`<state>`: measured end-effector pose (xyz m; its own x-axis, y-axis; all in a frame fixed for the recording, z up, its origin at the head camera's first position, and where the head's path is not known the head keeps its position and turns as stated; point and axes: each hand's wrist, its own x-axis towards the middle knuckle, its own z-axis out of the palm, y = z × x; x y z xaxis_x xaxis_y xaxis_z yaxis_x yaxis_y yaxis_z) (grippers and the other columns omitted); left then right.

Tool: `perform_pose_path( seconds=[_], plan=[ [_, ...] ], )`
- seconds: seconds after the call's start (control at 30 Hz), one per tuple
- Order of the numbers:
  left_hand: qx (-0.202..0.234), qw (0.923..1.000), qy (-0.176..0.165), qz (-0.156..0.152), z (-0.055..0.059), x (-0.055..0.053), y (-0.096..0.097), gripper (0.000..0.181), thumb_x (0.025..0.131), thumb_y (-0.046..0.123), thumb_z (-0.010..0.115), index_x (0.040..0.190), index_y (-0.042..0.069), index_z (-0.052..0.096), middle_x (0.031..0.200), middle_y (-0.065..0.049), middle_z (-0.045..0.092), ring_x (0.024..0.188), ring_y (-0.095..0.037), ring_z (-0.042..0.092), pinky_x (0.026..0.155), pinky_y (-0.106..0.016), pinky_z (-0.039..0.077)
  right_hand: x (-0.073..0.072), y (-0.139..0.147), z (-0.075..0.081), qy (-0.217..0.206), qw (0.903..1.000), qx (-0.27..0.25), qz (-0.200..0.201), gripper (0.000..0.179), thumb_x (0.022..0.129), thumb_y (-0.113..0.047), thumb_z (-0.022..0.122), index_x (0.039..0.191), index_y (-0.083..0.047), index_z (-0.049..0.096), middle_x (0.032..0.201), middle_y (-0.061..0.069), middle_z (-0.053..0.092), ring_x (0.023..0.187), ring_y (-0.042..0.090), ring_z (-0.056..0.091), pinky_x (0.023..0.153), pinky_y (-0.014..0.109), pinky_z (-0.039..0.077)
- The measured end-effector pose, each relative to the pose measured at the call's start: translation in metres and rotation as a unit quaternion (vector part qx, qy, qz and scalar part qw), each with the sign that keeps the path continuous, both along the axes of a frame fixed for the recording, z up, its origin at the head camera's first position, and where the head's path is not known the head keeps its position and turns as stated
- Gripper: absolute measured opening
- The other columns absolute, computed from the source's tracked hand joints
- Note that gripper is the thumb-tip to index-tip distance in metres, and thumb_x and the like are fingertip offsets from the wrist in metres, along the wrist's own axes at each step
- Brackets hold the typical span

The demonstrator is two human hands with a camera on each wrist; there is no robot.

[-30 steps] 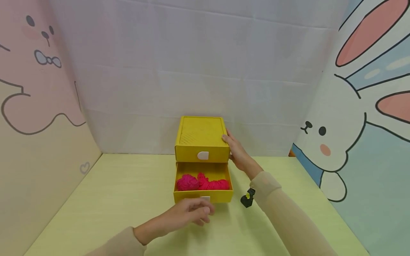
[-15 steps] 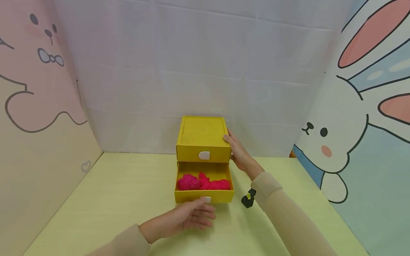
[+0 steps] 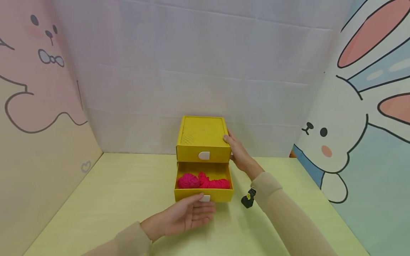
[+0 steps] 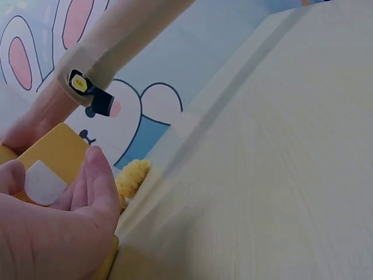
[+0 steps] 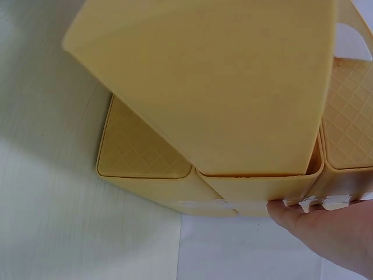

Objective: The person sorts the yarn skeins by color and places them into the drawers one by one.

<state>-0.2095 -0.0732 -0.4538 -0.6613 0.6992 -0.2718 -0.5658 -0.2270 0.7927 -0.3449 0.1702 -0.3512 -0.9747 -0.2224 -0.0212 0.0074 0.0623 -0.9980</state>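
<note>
A yellow drawer cabinet [image 3: 202, 131] stands against the back wall. Its top drawer [image 3: 189, 154] is closed; the drawer under that, the lower drawer [image 3: 185, 194], is pulled out. Two balls of yarn lie inside, a magenta one [image 3: 188, 181] at left and a hot pink one [image 3: 217, 184] at right. My left hand [image 3: 182, 217] is at that drawer's front, fingers straight, thumb by the white handle [image 3: 205, 198]. My right hand [image 3: 238, 153] holds the cabinet's right side, thumb on the top edge; its fingers are mostly hidden in the head view.
In the right wrist view, a further closed compartment [image 5: 143, 143] lies below the pulled-out drawer. A fluffy yellow thing [image 4: 133, 178] shows beyond the drawer in the left wrist view. Printed side panels [image 3: 368, 170] flank the pale table [image 3: 128, 185].
My left hand has turned and its fingers have straightened, thumb now up by the handle. The pulled-out drawer has slid slightly inward. My right hand has stayed on the cabinet.
</note>
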Motion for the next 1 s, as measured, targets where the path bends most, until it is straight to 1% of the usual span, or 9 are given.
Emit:
perform_pose_path(
  seconds=[0.17,0.27,0.47,0.63,0.77,0.87,1.0],
  plan=[
    [-0.006,0.9993,0.007,0.036,0.000,-0.007,0.002,0.073,0.108,0.051,0.058,0.149,-0.009,0.053,0.151,-0.024,0.058,0.132,-0.032,0.065,0.109,-0.036,0.054,0.000,0.001,0.000,0.002,1.0000,0.002,-0.001,0.065,0.115,-0.041,0.037,0.173,-0.035,0.007,0.179,-0.001,0.010,0.158,0.035,0.029,0.125,0.069,0.021],
    [-0.010,0.9986,0.014,0.051,-0.001,-0.012,0.003,0.071,0.108,0.052,0.058,0.147,-0.008,0.056,0.150,-0.024,0.059,0.129,-0.031,0.066,0.107,-0.036,0.055,0.000,0.001,-0.001,0.003,1.0000,0.003,-0.001,0.065,0.115,-0.041,0.037,0.173,-0.035,0.007,0.179,0.000,0.011,0.158,0.035,0.029,0.125,0.069,0.021],
    [-0.012,0.9972,0.034,0.065,0.000,-0.024,0.006,0.070,0.110,0.049,0.055,0.147,-0.010,0.054,0.147,-0.023,0.062,0.125,-0.028,0.069,0.105,-0.034,0.056,0.000,0.002,-0.002,0.004,1.0000,-0.003,-0.001,0.065,0.115,-0.041,0.037,0.173,-0.034,0.008,0.179,0.001,0.011,0.157,0.036,0.029,0.125,0.070,0.020],
    [-0.019,0.9958,0.047,0.076,0.002,-0.035,0.008,0.071,0.110,0.050,0.054,0.147,-0.010,0.054,0.141,-0.019,0.067,0.126,-0.028,0.069,0.107,-0.034,0.055,0.000,0.001,-0.002,0.005,1.0000,-0.007,0.000,0.065,0.115,-0.040,0.037,0.173,-0.034,0.007,0.179,0.001,0.010,0.158,0.035,0.026,0.125,0.070,0.019],
    [-0.020,0.9948,0.051,0.086,0.004,-0.043,0.011,0.070,0.111,0.050,0.053,0.147,-0.010,0.054,0.132,-0.014,0.073,0.121,-0.025,0.071,0.107,-0.034,0.054,0.000,0.001,-0.002,0.003,0.9999,-0.012,-0.003,0.065,0.115,-0.040,0.037,0.173,-0.033,0.009,0.179,0.001,0.010,0.159,0.035,0.024,0.126,0.069,0.019],
    [-0.018,0.9943,0.050,0.093,0.004,-0.050,0.012,0.069,0.111,0.049,0.052,0.147,-0.010,0.054,0.129,-0.013,0.074,0.119,-0.024,0.072,0.109,-0.036,0.053,0.001,0.001,-0.002,0.002,0.9999,-0.012,-0.003,0.065,0.115,-0.040,0.038,0.173,-0.034,0.009,0.179,0.000,0.010,0.160,0.034,0.022,0.126,0.070,0.017],
    [-0.022,0.9934,0.052,0.100,0.004,-0.057,0.013,0.069,0.111,0.050,0.052,0.146,-0.010,0.054,0.137,-0.020,0.069,0.118,-0.024,0.073,0.113,-0.040,0.049,0.001,0.001,-0.001,0.004,1.0000,-0.008,0.000,0.065,0.115,-0.040,0.038,0.173,-0.034,0.007,0.180,0.000,0.007,0.162,0.033,0.018,0.126,0.071,0.015]
  ],
)
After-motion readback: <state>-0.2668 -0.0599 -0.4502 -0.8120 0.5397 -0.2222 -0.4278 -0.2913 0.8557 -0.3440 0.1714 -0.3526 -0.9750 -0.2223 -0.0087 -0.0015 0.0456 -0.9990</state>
